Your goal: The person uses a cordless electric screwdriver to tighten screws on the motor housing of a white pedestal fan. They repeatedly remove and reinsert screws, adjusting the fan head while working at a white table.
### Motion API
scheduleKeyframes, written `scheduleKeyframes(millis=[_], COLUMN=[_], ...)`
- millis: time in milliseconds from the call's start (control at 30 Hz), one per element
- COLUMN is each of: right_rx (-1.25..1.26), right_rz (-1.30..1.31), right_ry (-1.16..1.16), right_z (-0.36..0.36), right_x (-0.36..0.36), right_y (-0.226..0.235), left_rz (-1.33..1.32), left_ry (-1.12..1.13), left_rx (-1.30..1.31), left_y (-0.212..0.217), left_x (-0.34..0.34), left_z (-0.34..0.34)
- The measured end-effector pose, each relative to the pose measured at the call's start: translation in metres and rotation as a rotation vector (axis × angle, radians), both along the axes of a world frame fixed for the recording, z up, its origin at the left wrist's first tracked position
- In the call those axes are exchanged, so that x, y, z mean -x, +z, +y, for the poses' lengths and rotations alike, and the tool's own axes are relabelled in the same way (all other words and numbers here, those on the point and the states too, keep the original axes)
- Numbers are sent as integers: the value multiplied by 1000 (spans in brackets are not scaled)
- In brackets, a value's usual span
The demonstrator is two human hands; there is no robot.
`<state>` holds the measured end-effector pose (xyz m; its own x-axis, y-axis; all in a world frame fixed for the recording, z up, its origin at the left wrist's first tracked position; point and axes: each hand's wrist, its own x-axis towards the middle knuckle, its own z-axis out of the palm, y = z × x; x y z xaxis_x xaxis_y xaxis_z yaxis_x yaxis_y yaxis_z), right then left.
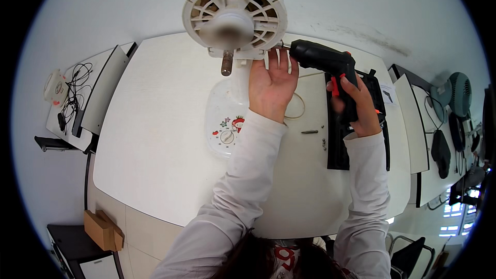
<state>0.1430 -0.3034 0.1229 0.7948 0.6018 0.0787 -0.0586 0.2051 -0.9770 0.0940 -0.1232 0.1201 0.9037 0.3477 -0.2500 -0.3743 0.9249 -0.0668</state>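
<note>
A white fan's motor housing (268, 0), with a round slotted grille and a bare metal shaft, stands high in front of me. Its base (219, 142), bearing a dial and a strawberry print, rests on the table. My right hand (366, 106) grips a black cordless screwdriver (323, 57) with red parts. The tool's bit points left at the housing's lower right side; the exact contact point is hidden. My left hand (273, 88) is palm up under that side, fingers stretched toward the bit. Whether the fingertips touch the housing or bit I cannot tell.
On the white table (155, 124) are an open black tool case (338, 157), a loose driver bit (309, 132) and several small screws (324, 143). A pale cord (304, 106) curls beside my left wrist. Side tables hold cables (77, 85) and a green fan (459, 93).
</note>
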Motion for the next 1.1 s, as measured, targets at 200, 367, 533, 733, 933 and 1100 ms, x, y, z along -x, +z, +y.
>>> scheduleKeyframes(millis=[200,367,533,733,933,1100], right_rx=[16,27,16,41,72,74], right_rz=[11,-3,8,-1,-41,-38], right_ry=[-2,-6,1,17,0,-2], right_z=[2,2,0,0,1,1], right_x=[-1,-2,-2,0,0,-1], right_y=[3,7,7,15,18,17], left_rz=[-14,-29,-68,-55,-46,3], left_ry=[20,31,15,123,174,183], left_rx=[-76,-87,-161,-352,-476,-582], left_y=[-1,-5,-8,-18,-21,-23], left_x=[2,1,1,-5,-5,-6], left_z=[-3,-3,-5,-4,-4,-2])
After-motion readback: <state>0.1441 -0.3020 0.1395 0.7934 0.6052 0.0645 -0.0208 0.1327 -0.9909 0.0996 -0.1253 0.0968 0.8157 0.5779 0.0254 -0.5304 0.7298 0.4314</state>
